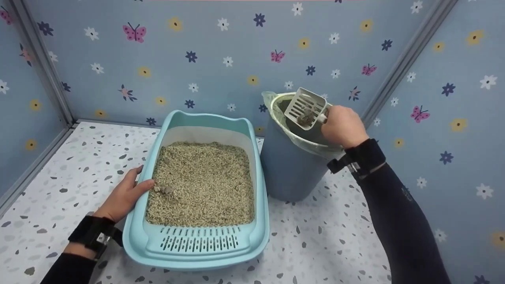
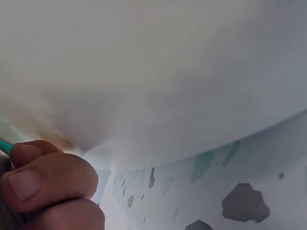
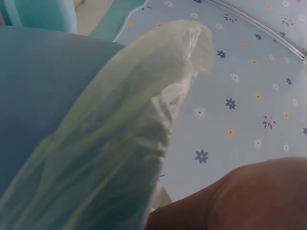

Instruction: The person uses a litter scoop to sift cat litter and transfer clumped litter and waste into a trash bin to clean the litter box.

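A light-blue litter box (image 1: 205, 258) holds tan granular litter (image 1: 205, 181), with a few darker clumps (image 1: 163, 190) by its left wall. My left hand (image 1: 124, 195) grips the box's left rim, thumb on top; the left wrist view shows its curled fingers (image 2: 53, 184) beneath the edge. With my right hand (image 1: 347, 124) I hold a slotted, pale grey litter scoop (image 1: 302, 96) by its handle. It is tilted above the mouth of a blue-grey bin (image 1: 290, 169), and a dark clump (image 1: 305, 117) lies in it. In the right wrist view the scoop is mostly hidden.
A translucent yellowish-green bag (image 3: 110, 129) lines the bin and folds over its rim. The bin stands against the box's right side. Flower-patterned panels (image 1: 221, 51) enclose the back and sides, and the speckled white surface (image 1: 315, 240) runs beneath everything.
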The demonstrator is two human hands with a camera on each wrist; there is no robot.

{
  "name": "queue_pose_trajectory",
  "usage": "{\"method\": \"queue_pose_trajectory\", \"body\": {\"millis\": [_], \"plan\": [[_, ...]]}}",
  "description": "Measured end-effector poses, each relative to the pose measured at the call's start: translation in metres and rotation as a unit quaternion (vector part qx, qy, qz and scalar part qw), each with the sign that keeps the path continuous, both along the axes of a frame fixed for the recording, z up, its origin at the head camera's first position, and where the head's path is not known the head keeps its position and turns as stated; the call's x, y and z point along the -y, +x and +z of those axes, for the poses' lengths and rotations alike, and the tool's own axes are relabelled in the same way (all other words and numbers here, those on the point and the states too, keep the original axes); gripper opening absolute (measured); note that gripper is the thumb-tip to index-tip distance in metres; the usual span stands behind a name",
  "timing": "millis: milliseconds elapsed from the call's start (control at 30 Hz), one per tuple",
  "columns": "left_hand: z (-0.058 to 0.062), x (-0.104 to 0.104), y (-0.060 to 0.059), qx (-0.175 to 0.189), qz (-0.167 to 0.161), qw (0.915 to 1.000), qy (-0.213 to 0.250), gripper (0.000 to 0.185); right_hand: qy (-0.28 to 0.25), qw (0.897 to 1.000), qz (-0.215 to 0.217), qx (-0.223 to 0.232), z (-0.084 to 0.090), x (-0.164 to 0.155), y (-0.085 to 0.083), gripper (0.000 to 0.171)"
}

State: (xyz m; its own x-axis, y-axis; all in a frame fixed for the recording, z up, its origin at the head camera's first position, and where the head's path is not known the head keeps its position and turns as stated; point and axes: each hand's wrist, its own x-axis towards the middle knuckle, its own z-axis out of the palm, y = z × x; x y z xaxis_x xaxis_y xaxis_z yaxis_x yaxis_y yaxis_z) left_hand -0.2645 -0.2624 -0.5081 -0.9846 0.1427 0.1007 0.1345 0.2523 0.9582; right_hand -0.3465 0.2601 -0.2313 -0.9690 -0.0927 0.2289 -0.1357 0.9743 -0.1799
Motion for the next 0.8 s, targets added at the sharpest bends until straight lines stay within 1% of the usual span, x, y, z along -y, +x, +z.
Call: {"method": "queue_pose_trajectory", "body": {"millis": [133,333,467,633,800], "plan": [[0.001,0.000,0.000,0.000,0.001,1.0000,0.002,0.078,0.013,1.000,-0.009,-0.005,-0.003,-0.001,0.000,0.018],[0.001,0.000,0.000,-0.002,0.002,1.0000,0.000,0.077,0.052,0.998,-0.010,-0.043,-0.008,-0.002,-0.001,0.018],[0.000,0.000,0.000,-0.003,0.002,1.0000,0.001,0.078,0.070,0.996,-0.015,-0.055,-0.011,-0.001,0.000,0.020],[-0.001,0.000,0.000,-0.006,-0.005,1.0000,-0.006,0.076,0.098,0.992,-0.021,-0.078,-0.013,0.002,0.002,0.024],[0.000,0.000,0.000,-0.012,-0.003,0.9998,-0.016,0.078,0.115,0.986,-0.027,-0.115,-0.016,0.005,0.005,0.019]]}}
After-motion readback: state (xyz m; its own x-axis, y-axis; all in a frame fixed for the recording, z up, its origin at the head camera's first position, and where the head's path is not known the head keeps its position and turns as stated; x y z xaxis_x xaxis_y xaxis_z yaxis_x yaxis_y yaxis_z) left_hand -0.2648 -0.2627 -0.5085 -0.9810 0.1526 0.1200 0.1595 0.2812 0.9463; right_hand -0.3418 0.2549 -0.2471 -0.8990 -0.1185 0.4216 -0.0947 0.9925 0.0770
